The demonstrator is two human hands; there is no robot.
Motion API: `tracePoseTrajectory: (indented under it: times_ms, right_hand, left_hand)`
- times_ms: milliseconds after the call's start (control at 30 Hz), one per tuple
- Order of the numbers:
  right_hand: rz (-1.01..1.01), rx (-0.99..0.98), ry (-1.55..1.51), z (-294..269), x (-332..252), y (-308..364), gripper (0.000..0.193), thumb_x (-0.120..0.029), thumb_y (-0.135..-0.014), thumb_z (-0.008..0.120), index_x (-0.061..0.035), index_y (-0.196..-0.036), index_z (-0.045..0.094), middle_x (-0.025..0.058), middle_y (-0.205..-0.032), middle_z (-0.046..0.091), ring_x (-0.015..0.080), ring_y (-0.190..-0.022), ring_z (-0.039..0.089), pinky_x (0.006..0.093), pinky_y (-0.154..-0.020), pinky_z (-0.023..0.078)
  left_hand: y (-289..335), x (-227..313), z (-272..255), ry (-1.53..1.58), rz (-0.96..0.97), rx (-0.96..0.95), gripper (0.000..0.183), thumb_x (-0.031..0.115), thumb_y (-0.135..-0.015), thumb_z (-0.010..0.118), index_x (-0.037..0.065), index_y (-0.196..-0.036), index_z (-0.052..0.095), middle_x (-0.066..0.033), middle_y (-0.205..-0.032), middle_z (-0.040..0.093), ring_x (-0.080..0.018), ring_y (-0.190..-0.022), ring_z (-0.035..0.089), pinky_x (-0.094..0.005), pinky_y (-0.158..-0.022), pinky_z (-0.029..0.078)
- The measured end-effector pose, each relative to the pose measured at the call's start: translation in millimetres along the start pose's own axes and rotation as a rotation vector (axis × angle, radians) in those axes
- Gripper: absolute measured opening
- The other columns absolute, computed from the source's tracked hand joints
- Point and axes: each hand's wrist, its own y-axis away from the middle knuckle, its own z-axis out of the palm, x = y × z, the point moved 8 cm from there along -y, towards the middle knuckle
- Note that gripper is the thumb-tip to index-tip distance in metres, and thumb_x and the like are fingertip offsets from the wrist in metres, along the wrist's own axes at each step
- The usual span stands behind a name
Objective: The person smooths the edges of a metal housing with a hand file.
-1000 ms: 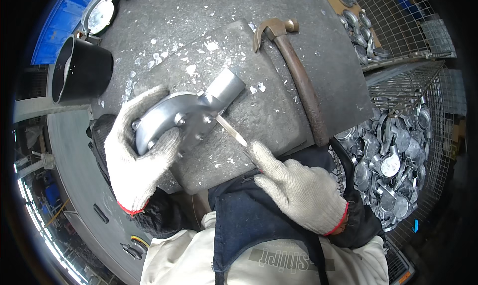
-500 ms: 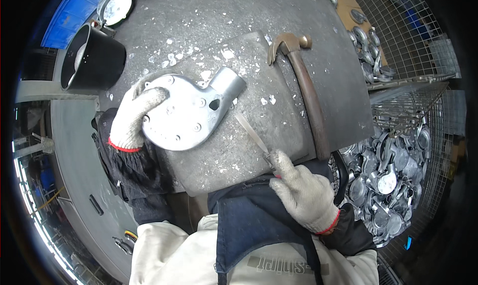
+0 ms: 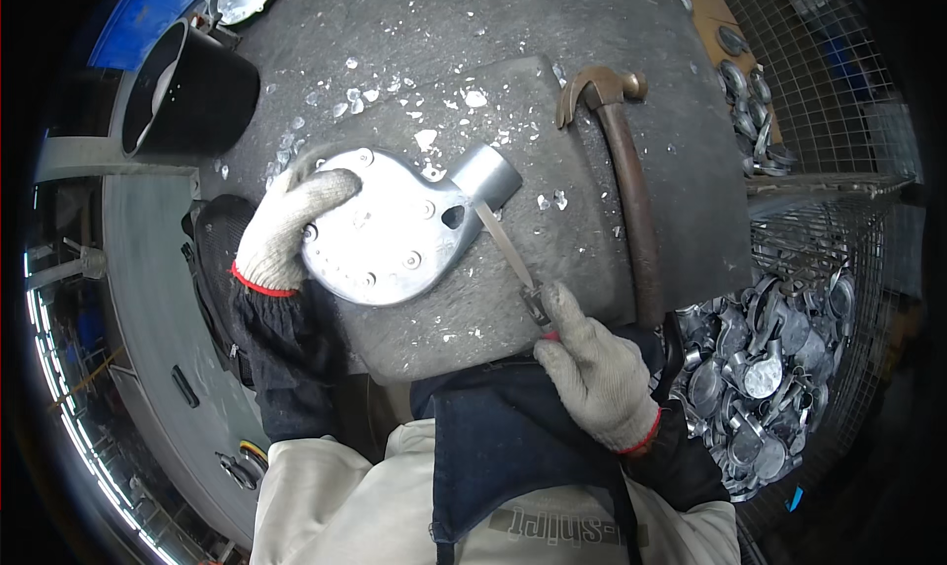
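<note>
My left hand (image 3: 294, 215), in a whitish knit glove with a red cuff, grips the left edge of a silvery cast-metal housing (image 3: 380, 244), thumb on top. The housing is round and flat, with a short pipe neck (image 3: 485, 178) pointing up and right and a dark hole near it. It rests over a grey slab (image 3: 538, 121). In my gloved right hand (image 3: 602, 377) is a file (image 3: 505, 241) with a flat narrow blade; its handle is mostly hidden by my fingers. The blade's tip meets the housing's edge beside the neck.
A hammer (image 3: 631, 190) with a wooden handle lies right of the housing. Metal flakes (image 3: 475, 99) are scattered over the bench. At the far left stands a black bucket (image 3: 202, 96). A wire cage (image 3: 838, 229) at the right holds many castings (image 3: 764, 377).
The file's tip has moved up to the housing, from just short of its edge. The view has shifted, so the bench things sit a little farther right.
</note>
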Motion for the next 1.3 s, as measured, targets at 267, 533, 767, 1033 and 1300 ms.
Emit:
tracePoseTrajectory:
  times_ms: [267, 533, 767, 1033, 1300]
  right_hand:
    - [-0.033, 0.085, 0.048, -2, -8, -10, 0.059, -0.035, -0.104, 0.071, -0.0161, -0.158, 0.059, 0.0094, -0.082, 0.068, 0.028, -0.065, 0.07, 0.0403, -0.062, 0.059]
    - [0.042, -0.062, 0.02, 4, -8, -6, 0.066, -0.036, -0.106, 0.069, -0.0176, -0.165, 0.048, 0.013, -0.088, 0.072, 0.0365, -0.075, 0.073, 0.0466, -0.069, 0.06]
    - [0.134, 0.019, -0.232, -37, -13, 28, 0.063, -0.017, -0.102, 0.074, -0.0123, -0.161, 0.053, 0.0177, -0.11, 0.078, 0.0332, -0.1, 0.079, 0.0386, -0.088, 0.063]
    - [0.111, -0.098, -0.205, -42, -30, 9, 0.065, -0.034, -0.108, 0.066, -0.0138, -0.167, 0.044, 0.0167, -0.107, 0.078, 0.0339, -0.095, 0.079, 0.0415, -0.083, 0.064]
    - [0.227, -0.194, -0.094, -34, -28, -8, 0.062, -0.02, -0.107, 0.069, -0.0052, -0.164, 0.048, 0.0272, -0.113, 0.077, 0.029, -0.106, 0.08, 0.0356, -0.092, 0.061]
  left_hand:
    - [-2, 0, 3, 0.033, -0.016, -0.01, 0.061, 0.015, -0.091, 0.077, -0.008, -0.145, 0.057, -0.019, -0.125, 0.073, -0.0245, -0.112, 0.074, -0.0354, -0.1, 0.06]
    - [4, 4, 1, 0.013, 0.007, -0.002, 0.061, 0.015, -0.091, 0.079, -0.008, -0.143, 0.058, -0.0184, -0.125, 0.073, -0.0237, -0.111, 0.074, -0.0349, -0.1, 0.059]
    - [75, 62, 63, -0.792, 0.385, 0.108, 0.05, 0.014, -0.079, 0.089, 0.0, -0.124, 0.071, -0.0103, -0.102, 0.079, -0.0149, -0.09, 0.074, -0.0306, -0.084, 0.06]
    - [101, 56, 86, -1.108, 0.673, -0.011, 0.044, 0.005, -0.074, 0.086, -0.001, -0.116, 0.073, -0.0128, -0.094, 0.078, -0.0158, -0.083, 0.074, -0.0302, -0.078, 0.058]
    - [93, 51, 86, -1.057, 0.645, 0.047, 0.045, 0.014, -0.07, 0.093, 0.003, -0.111, 0.078, -0.0145, -0.091, 0.08, -0.0292, -0.079, 0.08, -0.0359, -0.074, 0.061]
